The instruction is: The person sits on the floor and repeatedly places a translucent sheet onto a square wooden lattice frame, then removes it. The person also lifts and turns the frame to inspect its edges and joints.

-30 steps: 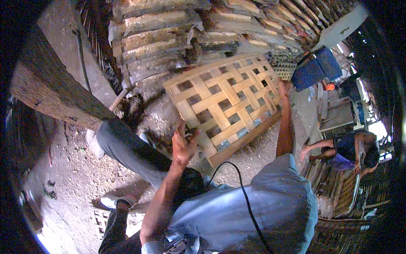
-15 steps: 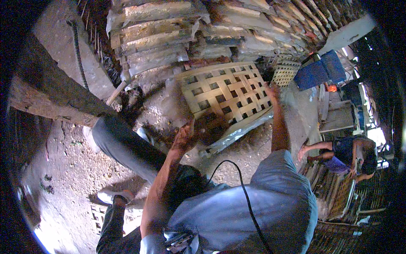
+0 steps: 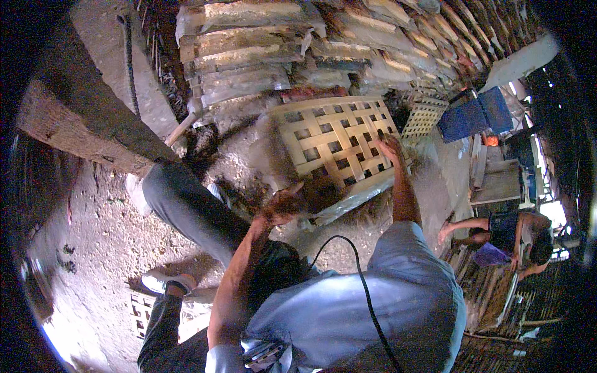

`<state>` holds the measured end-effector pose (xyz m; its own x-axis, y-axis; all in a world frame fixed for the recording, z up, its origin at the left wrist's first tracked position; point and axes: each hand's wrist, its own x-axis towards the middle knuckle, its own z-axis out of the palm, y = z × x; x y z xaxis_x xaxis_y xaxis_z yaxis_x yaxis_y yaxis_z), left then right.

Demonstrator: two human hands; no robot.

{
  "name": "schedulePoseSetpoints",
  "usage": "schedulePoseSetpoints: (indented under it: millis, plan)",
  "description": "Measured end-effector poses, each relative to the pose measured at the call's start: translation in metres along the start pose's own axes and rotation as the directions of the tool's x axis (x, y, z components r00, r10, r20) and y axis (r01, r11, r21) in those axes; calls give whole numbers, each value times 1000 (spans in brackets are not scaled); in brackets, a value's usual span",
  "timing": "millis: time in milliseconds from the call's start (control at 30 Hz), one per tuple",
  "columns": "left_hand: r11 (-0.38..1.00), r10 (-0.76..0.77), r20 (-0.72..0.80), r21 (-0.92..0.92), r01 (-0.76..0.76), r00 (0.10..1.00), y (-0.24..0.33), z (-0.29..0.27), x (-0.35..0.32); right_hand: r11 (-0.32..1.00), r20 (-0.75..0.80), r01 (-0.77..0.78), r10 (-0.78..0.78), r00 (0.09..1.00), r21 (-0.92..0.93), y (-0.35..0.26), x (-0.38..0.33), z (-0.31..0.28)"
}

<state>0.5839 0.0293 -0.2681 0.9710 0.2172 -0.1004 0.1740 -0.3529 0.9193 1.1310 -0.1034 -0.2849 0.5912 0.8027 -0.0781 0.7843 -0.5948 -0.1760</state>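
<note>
A pale woven lattice of flat strips [image 3: 337, 138], bamboo by its look, stands in front of me with square gaps between its strips. At its right side, my right hand [image 3: 390, 149] has its fingers bent in against the weave. Whatever those fingers pinch is too small to make out. My left hand [image 3: 283, 206] is at the lattice's near left corner, in shadow and smeared by motion. Its fingers cannot be read clearly. Below the lattice, a pale board edge [image 3: 354, 202] runs between my two hands.
A thick wooden beam [image 3: 87, 124] crosses at left, over my leg. Stacked slabs [image 3: 249, 46] fill the back. Another lattice [image 3: 423, 117] and a blue box [image 3: 476, 115] stand at the back right. Another person [image 3: 519, 233] bends over a stack of strips [image 3: 485, 286] at right.
My right hand has come left and nearer, from the lattice's right edge onto its weave. My left hand has shifted slightly right. The whole view has slid a little to the right.
</note>
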Motion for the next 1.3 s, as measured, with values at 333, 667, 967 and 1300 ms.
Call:
schedulePoseSetpoints:
  millis: [333, 667, 967, 1300]
  plan:
    - [976, 211, -193, 98, -195, 958, 11, 12, 17, 989, -159, -69, 48, 986, -130, -34, 5, -103]
    - [888, 444, -896, 443, 127, 18, 197, -126, -155, 416, 53, 374, -725, 687, 829, -523, -192, -165]
    - [652, -154, -902, -399, 645, -403, 118, -80, -318, 139, 141, -35, -987, 72, 990, -736, -313, -65]
    - [987, -62, -739, -143, 66, -671, 208, 29, -509, 82, 399, 801, -894, -203, 593, -845, -295, -18]
